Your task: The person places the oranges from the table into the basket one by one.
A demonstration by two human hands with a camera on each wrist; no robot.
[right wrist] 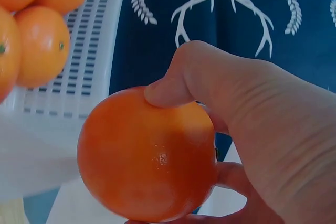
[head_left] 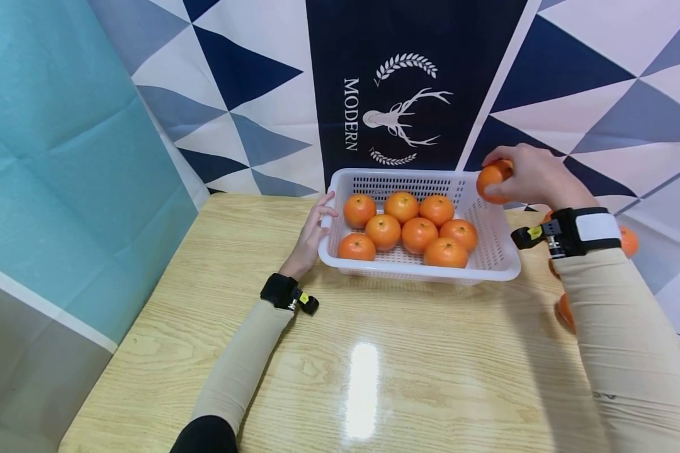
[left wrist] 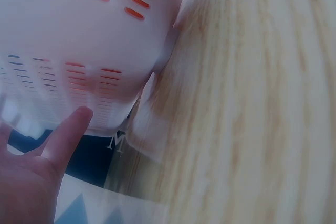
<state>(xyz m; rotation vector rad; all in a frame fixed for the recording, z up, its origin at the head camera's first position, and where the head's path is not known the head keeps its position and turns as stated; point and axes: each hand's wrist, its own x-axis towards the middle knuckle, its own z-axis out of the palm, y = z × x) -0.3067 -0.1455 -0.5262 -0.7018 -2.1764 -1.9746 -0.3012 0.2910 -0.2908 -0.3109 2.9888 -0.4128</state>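
A white slatted plastic basket (head_left: pixel 419 272) stands on the table against the patterned backdrop, with several oranges (head_left: pixel 419 235) inside. At its left end my left hand (head_left: pixel 311 236) holds the rim, fingers over the edge; in the left wrist view the thumb (left wrist: pixel 71 132) lies along the outer wall. Above the basket's right back corner, my right hand (head_left: pixel 527 173) grips one orange (right wrist: pixel 147 156) between thumb and fingers. Some of that orange's far side is hidden by the hand.
More oranges (head_left: pixel 566 311) lie on the table (head_left: pixel 430 377) at the right, partly covered by my right forearm. A backdrop (head_left: pixel 260 82) with triangles and a deer head rises behind the basket. Teal sheeting (head_left: pixel 62 157) hangs at the left.
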